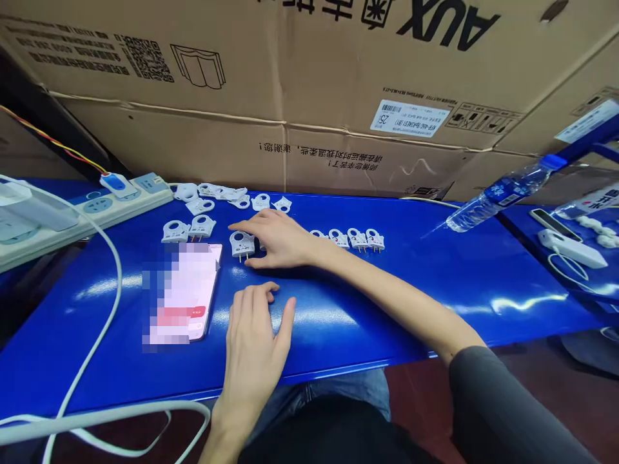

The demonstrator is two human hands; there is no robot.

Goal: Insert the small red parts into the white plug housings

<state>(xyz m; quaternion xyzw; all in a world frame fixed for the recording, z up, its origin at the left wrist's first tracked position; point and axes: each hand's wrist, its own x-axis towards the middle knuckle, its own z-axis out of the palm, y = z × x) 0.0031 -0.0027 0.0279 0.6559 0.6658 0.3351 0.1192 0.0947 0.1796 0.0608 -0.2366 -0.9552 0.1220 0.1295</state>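
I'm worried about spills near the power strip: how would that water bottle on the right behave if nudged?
The bottle lies on its side on the glossy blue table, so it would probably roll rather than tip. It looks like thin clear plastic, likely light and easy to dent. The right hand rests by a plug, well away from it.

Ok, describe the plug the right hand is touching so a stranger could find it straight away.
Start at the blue table in front of the big cardboard boxes and find the phone lying flat. Just right of its top corner stands a small white plug with two brass pins pointing toward the viewer. Unlike the others, it is alone under the right hand, beside its fingers.
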